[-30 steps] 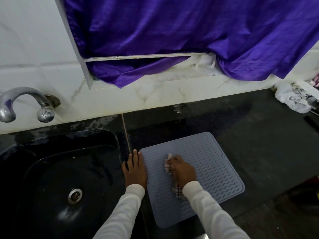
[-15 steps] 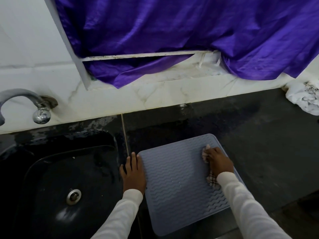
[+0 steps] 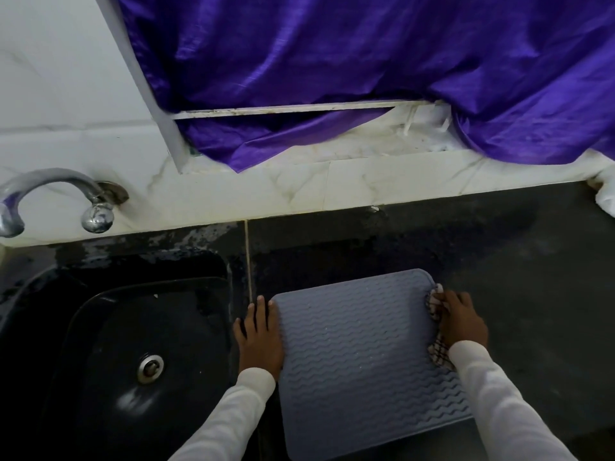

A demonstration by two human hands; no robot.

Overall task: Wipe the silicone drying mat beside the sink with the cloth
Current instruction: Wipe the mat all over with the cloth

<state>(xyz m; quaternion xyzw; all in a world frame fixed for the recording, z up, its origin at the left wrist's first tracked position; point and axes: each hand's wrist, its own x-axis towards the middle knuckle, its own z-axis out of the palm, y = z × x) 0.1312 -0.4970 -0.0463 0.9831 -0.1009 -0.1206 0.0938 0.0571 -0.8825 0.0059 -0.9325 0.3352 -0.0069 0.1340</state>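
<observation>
right hand [image 3: 461, 322] sits at the far right edge of the silicone drying mat [image 3: 359, 357], fingers curled round a bunched checked cloth [image 3: 436, 327] and pressing it down onto the mat's ribbed surface. part of the cloth shows ahead of the knuckles near the mat's far right corner, and more of it trails out under the wrist toward the white sleeve [image 3: 499, 400]. left hand [image 3: 259, 337] lies flat with its fingers straight and close together, palm down along the mat's left edge; it seems to rest partly on the mat's rim and partly on the dark countertop [image 3: 499, 261], though the dim light makes the exact overlap hard to judge.

the mat is grey-blue with wavy ridges, lying flat on the countertop just to the right of the black sink [image 3: 139, 344], a narrow strip of counter between them. a metal drain [image 3: 151, 368] sits in the basin floor. a chrome tap [image 3: 60, 197] comes out of the white marbled wall above the sink's far left. a purple curtain [image 3: 366, 68] hangs over the ledge behind the counter. something white and crumpled [image 3: 606, 197] shows at the right edge of the view.
</observation>
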